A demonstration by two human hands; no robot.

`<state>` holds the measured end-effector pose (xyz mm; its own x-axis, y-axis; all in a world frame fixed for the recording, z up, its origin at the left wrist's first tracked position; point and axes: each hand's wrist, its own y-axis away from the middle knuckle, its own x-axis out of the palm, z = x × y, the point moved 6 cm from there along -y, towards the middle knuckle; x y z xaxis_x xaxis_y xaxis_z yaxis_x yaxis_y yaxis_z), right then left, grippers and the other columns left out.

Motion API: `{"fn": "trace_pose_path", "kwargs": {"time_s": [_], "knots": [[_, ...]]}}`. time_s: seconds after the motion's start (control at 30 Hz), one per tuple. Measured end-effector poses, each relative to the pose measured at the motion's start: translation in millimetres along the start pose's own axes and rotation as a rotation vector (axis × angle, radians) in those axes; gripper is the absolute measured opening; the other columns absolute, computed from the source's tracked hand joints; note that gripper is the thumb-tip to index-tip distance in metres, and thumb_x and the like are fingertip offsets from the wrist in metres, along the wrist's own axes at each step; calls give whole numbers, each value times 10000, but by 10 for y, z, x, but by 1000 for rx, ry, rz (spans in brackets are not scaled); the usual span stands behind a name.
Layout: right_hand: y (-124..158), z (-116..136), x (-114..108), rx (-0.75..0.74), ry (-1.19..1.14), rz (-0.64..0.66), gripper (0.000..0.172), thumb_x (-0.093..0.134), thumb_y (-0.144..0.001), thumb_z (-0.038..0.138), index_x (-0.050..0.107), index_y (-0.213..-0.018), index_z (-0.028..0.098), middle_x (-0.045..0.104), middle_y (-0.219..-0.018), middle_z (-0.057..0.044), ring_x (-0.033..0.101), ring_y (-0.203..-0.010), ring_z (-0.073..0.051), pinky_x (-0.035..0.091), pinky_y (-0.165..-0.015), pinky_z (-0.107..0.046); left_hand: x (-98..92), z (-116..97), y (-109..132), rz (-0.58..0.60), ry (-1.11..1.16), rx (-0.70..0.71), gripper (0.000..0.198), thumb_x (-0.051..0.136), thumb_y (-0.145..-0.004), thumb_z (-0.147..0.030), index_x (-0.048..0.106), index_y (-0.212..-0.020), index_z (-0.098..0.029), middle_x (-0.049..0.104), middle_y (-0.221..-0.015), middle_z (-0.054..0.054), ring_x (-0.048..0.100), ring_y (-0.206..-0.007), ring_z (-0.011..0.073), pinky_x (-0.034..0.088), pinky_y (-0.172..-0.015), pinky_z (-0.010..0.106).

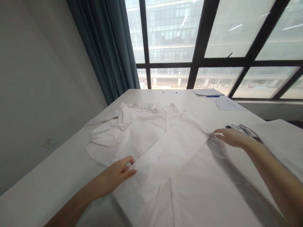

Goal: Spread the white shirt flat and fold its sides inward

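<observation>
A white long-sleeved shirt [142, 129] lies spread on the white table, its collar toward the window and a puffed sleeve folded in at the left. White cloth stretches over it and on toward me, with a slit or placket line at the front; I cannot tell whether this is the same garment or a second one. At the cloth's left edge, my left hand [118, 172] grips the fabric between curled fingers and thumb. My right hand [227, 136] pinches the opposite edge, lifting it slightly so that a shaded fold hangs below.
Another pile of pale folded cloth [279, 135] lies at the right. Papers [227, 103] and a blue pen [213, 96] rest at the far right of the table [142, 95]. Beyond stand a dark-framed window [195, 50] and a blue curtain [106, 44]; a wall [47, 78] runs along the left.
</observation>
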<state>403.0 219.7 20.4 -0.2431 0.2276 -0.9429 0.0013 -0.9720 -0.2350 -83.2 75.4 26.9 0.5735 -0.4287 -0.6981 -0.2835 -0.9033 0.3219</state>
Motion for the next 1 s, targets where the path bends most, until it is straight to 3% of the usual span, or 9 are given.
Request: {"fn": "trace_pose_path", "kwargs": {"time_s": [0.07,0.2,0.3,0.47,0.57,0.63,0.73,0.83,1.0], "knots": [[-104,129,36,-65,31,66,228,567,-755,266,758,-871,221,760,-937,-96,695,-862,-296,528,-800,-415,41,-7,-1,-20,-36,13,230,478,-869,-422,538,-982,-231,543,-625,-54,549,-581,164,400,-548,235],[-288,657,308,-198,50,97,426,433,-875,215,629,-1250,174,619,-1318,-124,598,-1171,-255,456,-997,-381,159,-82,-16,-171,-119,128,312,426,-894,-303,491,-1194,-249,717,-1029,68,694,-924,232,513,-760,311],[-369,1012,624,-287,55,128,465,390,-921,212,539,-1361,200,509,-1453,-70,475,-1320,-185,364,-1097,-312,265,-82,-4,-222,-188,198,385,390,-908,-230,438,-1288,-268,737,-1016,74,716,-922,240,536,-747,313],[-507,851,810,-189,117,125,505,328,-975,374,487,-1405,163,449,-1488,-139,404,-1375,-295,359,-1088,-503,292,107,52,-206,-271,196,437,429,-909,-210,412,-1336,-300,729,-1076,62,711,-954,227,547,-775,298],[-591,662,733,-113,159,91,529,322,-966,361,465,-1411,114,424,-1492,-193,369,-1384,-361,321,-1069,-608,217,104,26,-176,-381,120,520,507,-872,-212,387,-1373,-287,662,-1218,74,661,-1071,231,528,-893,341],[-623,723,716,-139,170,78,526,325,-964,335,440,-1430,119,383,-1524,-169,298,-1425,-333,246,-1122,-579,140,-85,-60,-230,-496,141,532,557,-853,-206,423,-1364,-267,615,-1264,94,615,-1130,255,504,-951,391],[-635,1061,830,-256,159,115,533,328,-974,360,398,-1465,164,339,-1561,-94,242,-1456,-237,187,-1177,-450,173,-543,-323,-255,-613,344,420,574,-880,-211,513,-1294,-236,593,-1267,110,564,-1182,267,462,-1013,423],[-651,1389,1033,-341,141,175,540,302,-987,416,395,-1471,195,344,-1562,-57,255,-1452,-190,200,-1176,-382,393,-854,-655,-165,-655,600,436,577,-918,-360,510,-1323,-215,519,-1389,131,457,-1314,293,363,-1106,455],[-883,1293,1201,-270,147,216,595,251,-993,471,332,-1503,175,299,-1579,-80,267,-1448,-218,254,-1152,-426,597,-722,-1033,-91,-645,573,660,500,-930,-532,274,-1509,-311,203,-1603,128,130,-1471,380,196,-1131,630]]}}
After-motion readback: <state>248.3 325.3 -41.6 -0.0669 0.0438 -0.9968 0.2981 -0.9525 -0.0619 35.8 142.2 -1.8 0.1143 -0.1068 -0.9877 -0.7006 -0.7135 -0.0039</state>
